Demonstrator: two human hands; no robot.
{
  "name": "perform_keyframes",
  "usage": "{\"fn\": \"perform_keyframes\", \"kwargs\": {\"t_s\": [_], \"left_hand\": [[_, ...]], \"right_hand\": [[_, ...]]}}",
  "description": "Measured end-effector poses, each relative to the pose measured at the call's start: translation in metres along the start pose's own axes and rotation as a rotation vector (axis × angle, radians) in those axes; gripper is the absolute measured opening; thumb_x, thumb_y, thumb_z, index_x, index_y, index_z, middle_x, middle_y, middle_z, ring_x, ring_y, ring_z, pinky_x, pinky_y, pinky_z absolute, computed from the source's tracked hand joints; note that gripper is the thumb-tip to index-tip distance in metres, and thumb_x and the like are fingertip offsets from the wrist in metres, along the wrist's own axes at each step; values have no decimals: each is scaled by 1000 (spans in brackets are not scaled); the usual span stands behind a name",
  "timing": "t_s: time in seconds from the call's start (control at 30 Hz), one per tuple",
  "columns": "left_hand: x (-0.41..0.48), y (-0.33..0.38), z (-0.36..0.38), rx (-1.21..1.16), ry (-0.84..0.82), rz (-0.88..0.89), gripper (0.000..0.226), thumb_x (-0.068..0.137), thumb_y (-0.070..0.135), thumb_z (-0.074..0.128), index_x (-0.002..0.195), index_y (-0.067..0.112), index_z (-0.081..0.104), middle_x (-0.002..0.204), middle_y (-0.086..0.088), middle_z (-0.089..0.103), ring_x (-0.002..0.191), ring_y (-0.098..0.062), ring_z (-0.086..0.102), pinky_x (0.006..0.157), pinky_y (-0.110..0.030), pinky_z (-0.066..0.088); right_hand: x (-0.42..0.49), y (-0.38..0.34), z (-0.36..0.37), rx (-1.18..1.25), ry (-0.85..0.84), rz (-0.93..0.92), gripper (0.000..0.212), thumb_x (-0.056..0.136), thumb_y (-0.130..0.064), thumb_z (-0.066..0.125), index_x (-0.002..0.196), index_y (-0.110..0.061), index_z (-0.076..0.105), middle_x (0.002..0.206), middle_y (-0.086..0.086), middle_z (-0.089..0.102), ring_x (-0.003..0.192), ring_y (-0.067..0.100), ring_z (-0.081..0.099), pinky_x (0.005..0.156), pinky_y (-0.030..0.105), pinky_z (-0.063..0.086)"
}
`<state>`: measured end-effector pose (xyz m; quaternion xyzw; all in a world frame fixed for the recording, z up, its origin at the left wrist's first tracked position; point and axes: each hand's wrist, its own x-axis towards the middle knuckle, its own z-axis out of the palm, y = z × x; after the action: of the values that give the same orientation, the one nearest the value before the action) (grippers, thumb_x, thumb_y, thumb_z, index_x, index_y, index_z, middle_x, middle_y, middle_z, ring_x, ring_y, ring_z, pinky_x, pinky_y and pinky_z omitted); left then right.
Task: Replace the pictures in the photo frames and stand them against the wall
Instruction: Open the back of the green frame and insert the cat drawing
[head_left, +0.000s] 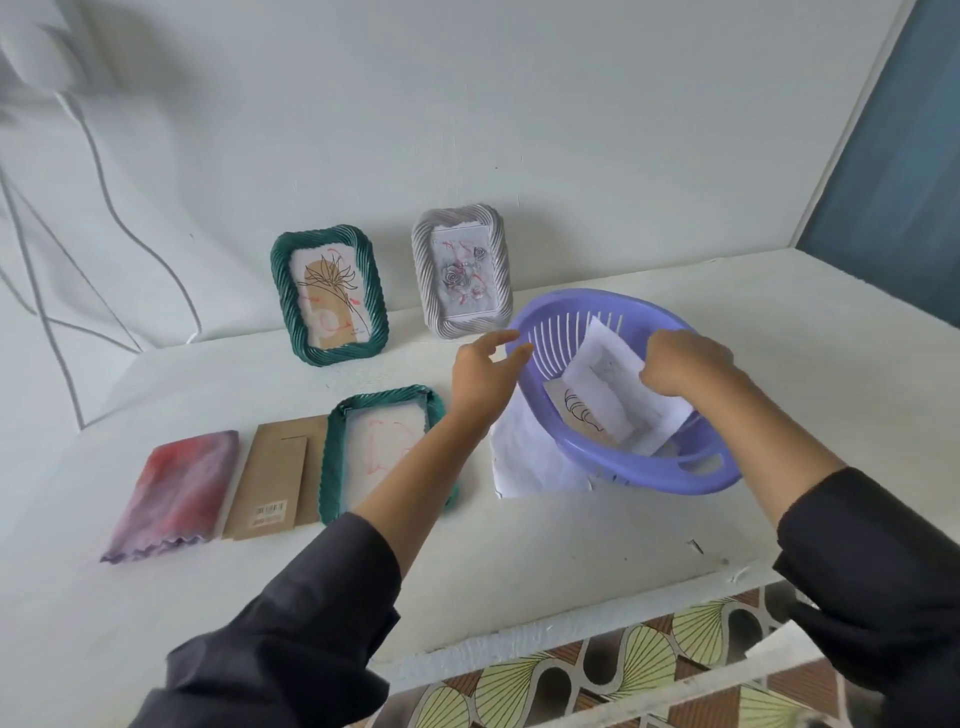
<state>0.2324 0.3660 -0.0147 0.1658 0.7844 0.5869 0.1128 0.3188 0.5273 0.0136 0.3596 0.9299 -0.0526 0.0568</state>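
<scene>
Sleeves dark at the near edge. On the worktop, left to right: backing card and open green frame lie flat, not yet refilled; left hand, fingers loose, touches the basket rim; right hand grasps a picture inside it. Standing green frame and white frame already lean on the wall, done.

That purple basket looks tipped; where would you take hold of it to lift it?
The slot handle in the basket's near rim, from the front: it faces the person, open for fingers to hook through, clear of the paper inside.
</scene>
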Motion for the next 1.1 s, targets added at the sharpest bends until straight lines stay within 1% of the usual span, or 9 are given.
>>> {"fn": "perform_keyframes", "kwargs": {"t_s": [0.13, 0.2, 0.3, 0.47, 0.63, 0.77, 0.83, 0.93, 1.1], "left_hand": [[-7, 25, -11, -246, -166, -26, 49, 75, 54, 60, 93, 8, 60, 95, -5, 60, 84, -24, 57, 83, -31, 48], [-13, 35, -17, -353, -226, -63, 36, 86, 45, 57, 87, 9, 56, 82, -7, 56, 69, -18, 55, 70, -24, 52], [-20, 33, -34, -390, -58, -47, 32, 92, 20, 50, 61, 11, 48, 56, -2, 46, 49, -13, 44, 47, -17, 38], [-17, 1, -90, -327, 181, -189, 25, 91, 14, 47, 66, 13, 48, 68, -4, 50, 62, -20, 46, 59, -27, 36], [-18, -45, -123, -201, 122, -353, 23, 92, 15, 46, 71, 8, 52, 72, -9, 54, 67, -24, 51, 67, -32, 43], [-17, -80, -139, 232, 147, -234, 25, 90, 18, 47, 66, 11, 45, 62, -2, 46, 63, -24, 46, 55, -29, 33], [-16, -94, -148, 446, 174, -190, 11, 89, 18, 48, 86, 12, 56, 82, -6, 56, 90, -31, 51, 74, -33, 39], [-16, -108, -155, 595, 108, -197, 43, 88, 19, 51, 130, 10, 47, 124, -13, 53, 121, -31, 41, 100, -36, 33], [-12, -114, -156, 656, 46, -164, 39, 85, 28, 59, 122, 15, 56, 120, -8, 59, 118, -30, 47, 94, -34, 38]], "right_hand": [[-56, -36, -38, 148, 231, -214, 38, 89, -15, 45, 53, -13, 33, 57, 3, 36, 67, 30, 39, 47, 26, 23], [-85, -61, -44, 161, 288, -339, 33, 92, -19, 42, 61, -11, 46, 64, 4, 41, 72, 33, 43, 50, 29, 25], [-102, -95, -33, 204, 234, -496, 34, 97, -28, 35, 101, -8, 62, 99, 10, 53, 95, 33, 53, 71, 31, 36], [-88, -119, -7, 552, 212, -455, 39, 96, -31, 43, 133, -20, 44, 131, 11, 43, 125, 30, 39, 101, 41, 37], [-58, -147, 39, 1013, -148, -258, 49, 82, -2, 61, 127, -9, 44, 85, 12, 63, 68, 26, 58, 69, 37, 51], [-48, -166, 77, 925, -86, -204, 43, 75, 2, 63, 116, -8, 53, 85, 14, 65, 68, 24, 57, 68, 32, 51], [-45, -170, 89, 863, -66, -215, 37, 75, 2, 62, 111, -5, 57, 88, 15, 67, 71, 24, 57, 59, 25, 45], [-41, -173, 98, 736, -34, -264, 29, 75, -1, 65, 104, -4, 62, 95, 15, 69, 88, 27, 61, 67, 23, 41], [-39, -165, 99, 529, 46, -323, 26, 78, -22, 69, 103, -17, 66, 107, 6, 59, 103, 23, 57, 76, 29, 43]]}}
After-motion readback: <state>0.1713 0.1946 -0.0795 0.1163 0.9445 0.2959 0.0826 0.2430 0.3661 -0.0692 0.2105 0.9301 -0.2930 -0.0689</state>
